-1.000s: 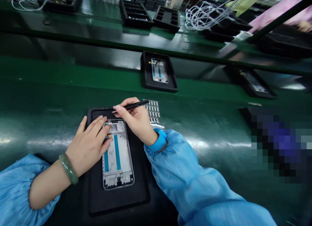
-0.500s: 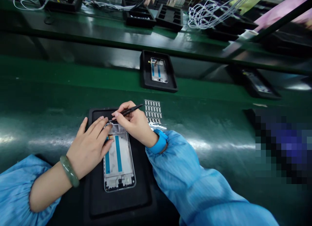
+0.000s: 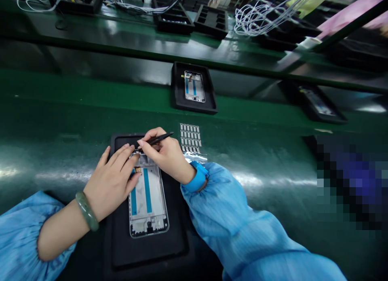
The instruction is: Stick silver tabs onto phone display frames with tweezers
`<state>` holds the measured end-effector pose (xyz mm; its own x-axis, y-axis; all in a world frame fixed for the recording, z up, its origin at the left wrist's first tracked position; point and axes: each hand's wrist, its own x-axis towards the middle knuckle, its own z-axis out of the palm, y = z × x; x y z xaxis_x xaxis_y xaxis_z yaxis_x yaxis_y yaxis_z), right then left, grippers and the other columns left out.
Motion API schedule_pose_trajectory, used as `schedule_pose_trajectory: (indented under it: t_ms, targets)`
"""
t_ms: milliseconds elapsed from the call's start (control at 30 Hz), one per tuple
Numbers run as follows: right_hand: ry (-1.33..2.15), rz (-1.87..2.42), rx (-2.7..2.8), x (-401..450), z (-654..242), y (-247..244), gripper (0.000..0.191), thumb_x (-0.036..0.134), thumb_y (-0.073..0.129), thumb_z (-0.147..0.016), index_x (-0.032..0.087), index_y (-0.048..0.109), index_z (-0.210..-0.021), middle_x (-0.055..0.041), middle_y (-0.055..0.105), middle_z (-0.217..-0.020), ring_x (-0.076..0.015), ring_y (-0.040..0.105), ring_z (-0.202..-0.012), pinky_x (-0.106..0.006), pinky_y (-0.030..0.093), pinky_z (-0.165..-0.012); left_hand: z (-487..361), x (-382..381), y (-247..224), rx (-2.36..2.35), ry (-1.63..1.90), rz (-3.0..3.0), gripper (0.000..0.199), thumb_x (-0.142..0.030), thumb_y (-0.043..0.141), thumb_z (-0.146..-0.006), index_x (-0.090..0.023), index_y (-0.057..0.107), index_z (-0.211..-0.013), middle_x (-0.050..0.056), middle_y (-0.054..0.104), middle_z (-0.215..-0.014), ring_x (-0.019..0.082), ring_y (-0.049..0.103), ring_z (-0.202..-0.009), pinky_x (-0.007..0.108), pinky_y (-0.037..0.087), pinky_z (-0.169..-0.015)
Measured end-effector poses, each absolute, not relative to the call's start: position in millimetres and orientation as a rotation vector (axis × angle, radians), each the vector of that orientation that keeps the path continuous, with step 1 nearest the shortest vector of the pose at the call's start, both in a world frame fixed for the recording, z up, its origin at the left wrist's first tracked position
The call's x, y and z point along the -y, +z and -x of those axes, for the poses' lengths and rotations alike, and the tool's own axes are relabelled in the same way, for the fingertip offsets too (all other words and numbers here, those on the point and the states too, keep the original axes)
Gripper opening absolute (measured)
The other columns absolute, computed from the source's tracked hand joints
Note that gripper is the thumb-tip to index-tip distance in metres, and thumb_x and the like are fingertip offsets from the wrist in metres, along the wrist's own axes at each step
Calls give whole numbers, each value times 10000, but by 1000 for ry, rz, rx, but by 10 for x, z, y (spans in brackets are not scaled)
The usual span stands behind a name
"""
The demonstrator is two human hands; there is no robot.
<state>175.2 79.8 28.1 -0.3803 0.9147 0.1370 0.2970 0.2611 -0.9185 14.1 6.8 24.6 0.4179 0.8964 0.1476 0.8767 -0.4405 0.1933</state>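
Observation:
A silver phone frame [image 3: 154, 216] with two blue strips lies in a black tray [image 3: 178, 232] before me. My left hand [image 3: 110, 180] rests over its upper left part with fingers stretched out, fingertips at the top edge and thumb near the small orange piece [image 3: 138, 169]. In my right hand [image 3: 165, 151] are black tweezers [image 3: 159, 138], pinched between thumb and fingers. Their tips point at the frame's top edge, beside my left fingertips, which partly hide that spot. Right of this hand sits a sheet of small silver pieces [image 3: 190, 138].
Farther off, another black tray [image 3: 210, 105] carries a similar phone frame [image 3: 195, 87]; one more tray [image 3: 312, 103] stands at the right. Above them runs a shelf [image 3: 127, 40] with black boxes [image 3: 210, 21] and bundled white cables [image 3: 257, 20]. A pixelated patch [image 3: 351, 180] covers the right edge.
The far trays have shifted slightly left. My right hand and the tweezers have moved a little left, while my left hand stays nearly in place. A person's hand at the top has left view.

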Motion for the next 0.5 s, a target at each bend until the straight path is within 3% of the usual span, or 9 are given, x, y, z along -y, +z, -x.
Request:
schedule_pose_trajectory:
  t_ms: [500]
  targets:
    - [1035,1078,1867,-785,-1760,269,73,280,539,-838,214,510,-829,28,604,-762,-94,618,-638,-208,499,-617,-128,-73,235,-1617,314,-2589,377,-322,425,-889,-163,472,-1227,138,489,-1315,288,409,-1250,543,336,-1003]
